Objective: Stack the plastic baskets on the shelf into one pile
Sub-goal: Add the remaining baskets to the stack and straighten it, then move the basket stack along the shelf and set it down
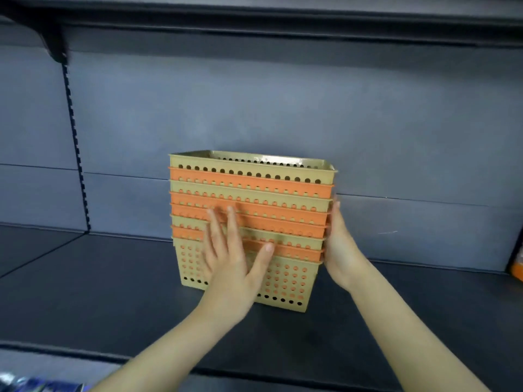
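1. Head view: the pile of plastic baskets [252, 222] stands on the dark shelf [99, 292], just below the middle of the frame, close to the grey back panel [254, 108].
2. The pile nests tan and orange baskets in turn; a tan basket [254, 165] sits at the top, at 12 o'clock of the pile, and a tan one with rows of round holes forms the base at 6 o'clock.
3. My left hand [232, 258] lies flat against the front wall of the pile, fingers spread and pointing toward 12 o'clock, thumb stretched toward 2 o'clock. It is open and presses on the wall without closing round anything.
4. My right hand [339, 244] is at 3 o'clock of the pile, open, its palm and fingers laid against the right side wall, fingertips pointing to 12 o'clock.
5. An orange item [516, 267] shows at the frame's right edge, at 3 o'clock, well apart from the pile; I cannot tell what it is.
6. A slotted upright [76, 142] runs down the back panel at 9 o'clock.
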Available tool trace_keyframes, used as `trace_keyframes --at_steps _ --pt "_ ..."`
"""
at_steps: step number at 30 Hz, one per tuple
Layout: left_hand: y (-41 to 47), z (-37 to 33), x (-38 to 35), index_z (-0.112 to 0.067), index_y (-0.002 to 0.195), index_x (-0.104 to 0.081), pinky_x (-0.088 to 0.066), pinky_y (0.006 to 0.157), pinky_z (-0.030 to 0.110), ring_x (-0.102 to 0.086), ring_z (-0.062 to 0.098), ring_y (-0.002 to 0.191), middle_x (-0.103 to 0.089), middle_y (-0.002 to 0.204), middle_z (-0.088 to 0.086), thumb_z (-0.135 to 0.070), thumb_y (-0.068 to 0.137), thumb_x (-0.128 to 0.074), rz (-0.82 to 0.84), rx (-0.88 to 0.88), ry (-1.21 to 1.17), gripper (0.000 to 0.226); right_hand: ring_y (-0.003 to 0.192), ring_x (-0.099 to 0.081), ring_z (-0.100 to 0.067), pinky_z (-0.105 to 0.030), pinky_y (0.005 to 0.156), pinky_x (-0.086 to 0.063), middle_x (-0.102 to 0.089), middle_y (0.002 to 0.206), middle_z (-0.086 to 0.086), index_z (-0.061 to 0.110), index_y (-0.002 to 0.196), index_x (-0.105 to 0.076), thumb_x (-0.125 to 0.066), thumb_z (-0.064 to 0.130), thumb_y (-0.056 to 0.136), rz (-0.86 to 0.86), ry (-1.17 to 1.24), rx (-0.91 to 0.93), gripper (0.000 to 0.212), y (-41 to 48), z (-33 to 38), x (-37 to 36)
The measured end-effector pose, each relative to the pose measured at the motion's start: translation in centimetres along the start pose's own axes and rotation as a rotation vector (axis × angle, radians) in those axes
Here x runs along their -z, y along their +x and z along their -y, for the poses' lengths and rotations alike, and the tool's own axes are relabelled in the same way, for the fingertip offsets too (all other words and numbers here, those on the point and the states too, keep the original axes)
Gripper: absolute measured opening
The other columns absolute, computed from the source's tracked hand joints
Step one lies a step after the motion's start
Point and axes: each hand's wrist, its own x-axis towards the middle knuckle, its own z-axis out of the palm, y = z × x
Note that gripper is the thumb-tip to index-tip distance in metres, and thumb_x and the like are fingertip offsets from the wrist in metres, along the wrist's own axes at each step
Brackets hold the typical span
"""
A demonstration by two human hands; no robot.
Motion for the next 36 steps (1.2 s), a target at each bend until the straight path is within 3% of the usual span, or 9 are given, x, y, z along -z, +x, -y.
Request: trace_keyframes --at_steps 3,5,7,10,14,17,22,29,36 --pt "-1.6 -0.6 -0.7 -0.046 0.143 0.033 0.016 0.116 0.044 0.038 0.013 0.141 0.043 0.152 -0.011 -0.089 0.071 -0.024 -0.006 0.018 -0.027 0.101 0.138 -0.04 -0.02 -0.044 0.112 -0.033 -0.041 0.15 0.006 0.04 0.149 -0.024 -0.023 0.064 0.093 -0.002 0.021 0.057 0.061 -0.9 -0.3 -2.5" --pt "-2.1 -0.2 0.1 -0.037 0.146 0.03 0.011 0.12 0.046 0.033 0.013 0.144 0.035 0.158 -0.004 -0.09 0.069 -0.035 -0.112 0.026 -0.078 0.114 0.126 -0.051 -0.019 -0.039 0.103 -0.043 -0.048 0.143 0.002 0.039 0.148 -0.023 -0.024 0.055 0.097 0.028 -0.041 0.129 0.053 -2.5 -1.3 -3.2" --pt "-2.0 1.3 2.0 -0.033 0.152 0.017 -0.003 0.122 0.05 0.016 0.016 0.15 0.015 0.165 0.001 -0.081 0.073 -0.051 -0.186 0.054 -0.158 0.115 0.113 -0.056 -0.012 -0.032 0.093 -0.044 -0.054 0.133 0.003 0.045 0.142 -0.023 -0.03 0.061 0.093 0.008 -0.058 0.214 0.052 -4.1 -2.3 -3.1" --pt "-1.7 3.5 5.4 -0.036 0.154 -0.002 -0.027 0.117 0.051 -0.022 0.017 0.148 -0.022 0.161 -0.002 -0.064 0.08 -0.065 -0.189 0.046 -0.187 0.102 0.126 -0.042 -0.009 -0.029 0.099 -0.032 -0.037 0.147 0.005 0.045 0.145 -0.019 -0.043 0.055 0.092 -0.054 -0.038 0.208 0.059 -2.7 -2.9 -2.4" --pt "-2.7 4.2 7.6 -0.06 0.139 -0.015 -0.042 0.101 0.021 -0.049 -0.009 0.124 -0.048 0.139 -0.024 -0.06 0.084 -0.06 -0.127 0.12 -0.272 0.071 0.147 -0.017 -0.016 -0.045 0.115 -0.02 -0.009 0.162 0.012 0.059 0.144 -0.004 -0.042 0.08 0.07 0.166 -0.158 -0.01 0.086 0.0 -2.5 -3.1" --pt "-3.2 5.6 8.9 -0.048 0.151 -0.009 -0.04 0.109 0.038 -0.054 0.0 0.124 -0.054 0.138 -0.021 -0.069 0.08 -0.055 -0.122 0.251 -0.336 0.087 0.148 -0.013 -0.03 -0.058 0.114 -0.023 -0.001 0.163 0.014 0.062 0.142 0.001 -0.038 0.087 0.058 0.345 -0.16 -0.117 0.096 0.7 -2.7 -5.5" --pt "-3.4 6.9 12.2 -0.036 0.147 -0.031 -0.044 0.106 0.041 -0.06 0.0 0.115 -0.06 0.13 -0.017 -0.054 0.084 -0.051 -0.114 0.326 -0.454 0.068 0.136 -0.041 -0.018 -0.056 0.111 -0.031 -0.052 0.142 0.01 0.051 0.138 -0.041 -0.032 0.09 0.068 0.647 0.016 -0.17 0.081 -0.2 -4.1 -11.5" --pt "-4.3 12.4 20.6 -0.036 0.143 -0.039 -0.047 0.099 0.036 -0.061 0.002 0.115 -0.062 0.13 -0.015 -0.051 0.086 -0.051 -0.165 0.353 -0.468 0.06 0.13 -0.048 -0.015 -0.057 0.111 -0.031 -0.059 0.136 0.013 0.054 0.134 -0.043 -0.036 0.081 0.079 0.718 0.074 -0.137 0.061 -0.5 -4.7 -21.1" --pt "-4.7 21.1 34.0 -0.044 0.136 -0.042 -0.049 0.084 0.028 -0.061 0.0 0.111 -0.063 0.124 -0.021 -0.051 0.093 -0.046 -0.219 0.376 -0.417 0.044 0.128 -0.051 -0.019 -0.06 0.108 -0.034 -0.061 0.133 0.009 0.05 0.132 -0.049 -0.04 0.076 0.083 0.776 0.12 -0.122 0.056 -1.0 -4.4 -37.3"
